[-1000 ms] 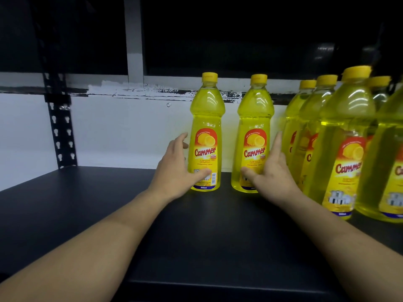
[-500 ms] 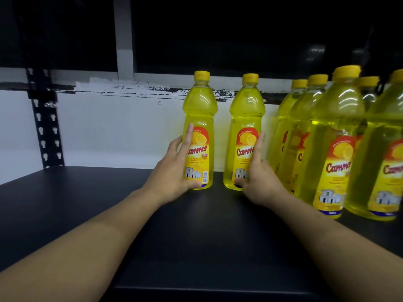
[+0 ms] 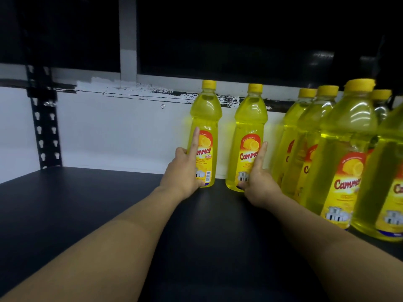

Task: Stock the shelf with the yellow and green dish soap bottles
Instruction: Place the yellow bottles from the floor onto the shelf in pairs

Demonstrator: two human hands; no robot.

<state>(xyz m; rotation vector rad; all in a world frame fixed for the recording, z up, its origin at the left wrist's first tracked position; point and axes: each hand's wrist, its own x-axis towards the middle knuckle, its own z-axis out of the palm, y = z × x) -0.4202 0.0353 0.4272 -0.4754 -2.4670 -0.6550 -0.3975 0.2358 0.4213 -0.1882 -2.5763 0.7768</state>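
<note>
Where they stand far back on the black shelf [image 3: 87,203], left hand [image 3: 183,171] grips left bottle [image 3: 205,118], index straight up its label, thumb at base; right hand [image 3: 259,184] likewise w/ right bottle [image 3: 250,118]. Labels: "Cammer", "LEMON". Small print illegible; right-side bottle group [image 3: 349,136] partly cut off.

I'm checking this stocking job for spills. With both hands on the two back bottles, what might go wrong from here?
1. The left hand and right hand hold the left bottle and right bottle low down. A push on such tall bottles might tip them against the back wall.
2. The right forearm lies close beside the group of bottles on the right of the shelf. Pulling back carelessly might knock one over.
</note>
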